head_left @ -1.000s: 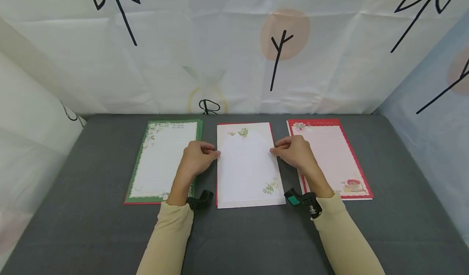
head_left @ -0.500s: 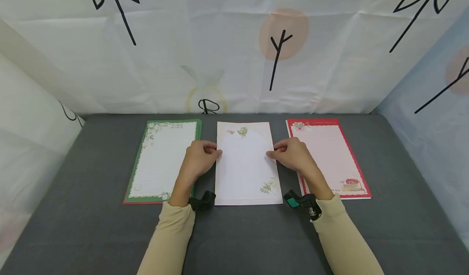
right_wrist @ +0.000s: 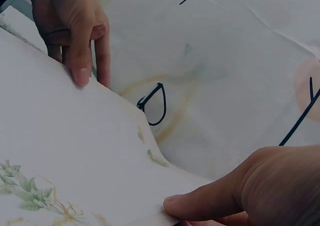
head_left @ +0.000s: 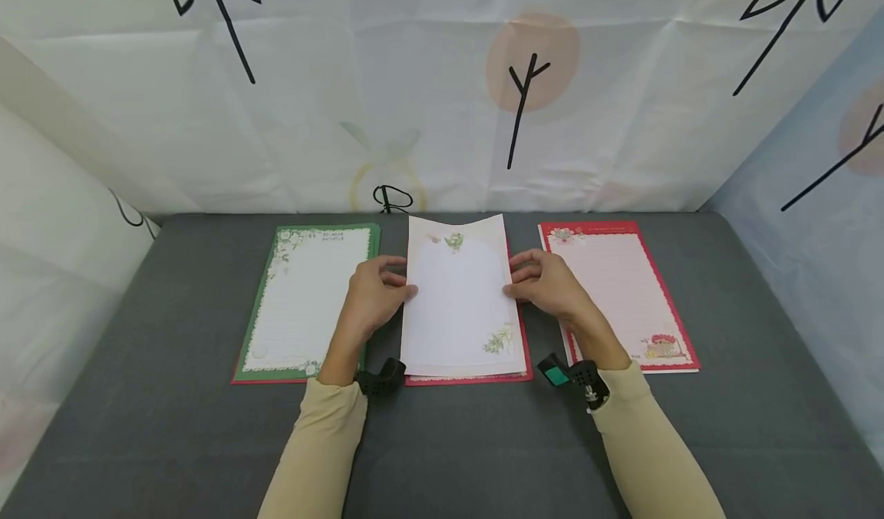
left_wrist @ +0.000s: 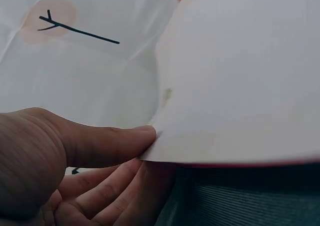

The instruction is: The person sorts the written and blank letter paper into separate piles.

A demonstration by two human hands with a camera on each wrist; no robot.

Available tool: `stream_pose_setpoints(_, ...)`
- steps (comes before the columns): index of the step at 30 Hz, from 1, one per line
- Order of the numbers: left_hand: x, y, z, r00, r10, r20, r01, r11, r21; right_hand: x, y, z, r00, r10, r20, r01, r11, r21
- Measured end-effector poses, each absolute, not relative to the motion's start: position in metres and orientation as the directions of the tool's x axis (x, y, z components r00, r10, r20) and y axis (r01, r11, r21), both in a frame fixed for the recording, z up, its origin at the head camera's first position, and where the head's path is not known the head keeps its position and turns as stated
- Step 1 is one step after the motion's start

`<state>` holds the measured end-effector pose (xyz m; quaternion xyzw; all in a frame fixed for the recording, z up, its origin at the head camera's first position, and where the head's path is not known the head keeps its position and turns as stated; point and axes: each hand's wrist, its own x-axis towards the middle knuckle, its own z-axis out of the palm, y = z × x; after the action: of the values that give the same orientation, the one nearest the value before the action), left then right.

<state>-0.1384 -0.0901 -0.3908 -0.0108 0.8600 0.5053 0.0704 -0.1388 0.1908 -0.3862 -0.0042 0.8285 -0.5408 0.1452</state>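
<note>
Now, white sheet (head_left: 459, 304) raised off red pad (head_left: 470, 378), left hand (head_left: 369, 300) and right hand (head_left: 552, 289) fingers pinching its side edges.

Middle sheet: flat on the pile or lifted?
Lifted: both hands pinch the white floral sheet by its side edges, and the red-bordered sheet shows beneath.

Both forearms, in pale yellow sleeves, reach forward from the near edge of the surface and angle slightly toward each other. The left hand (head_left: 371, 298) is palm-down with its thumb pointing right, pressed against curled fingers in a pinch, as the left wrist view shows. The right hand (head_left: 550, 287) mirrors it, thumb pointing left and pinching against the fingers beneath. Each wrist carries a small black camera mount.
</note>
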Motion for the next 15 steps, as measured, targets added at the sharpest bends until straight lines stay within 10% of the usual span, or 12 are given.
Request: stream_pose_setpoints(15, -0.142, -0.093, -0.3987, -0.978, 0.037, -0.207, -0.172, 0.432, 0.885, -0.1419, 0.197, -0.395, -0.953, -0.106, -0.283, 0.218, 0.407, -0.887)
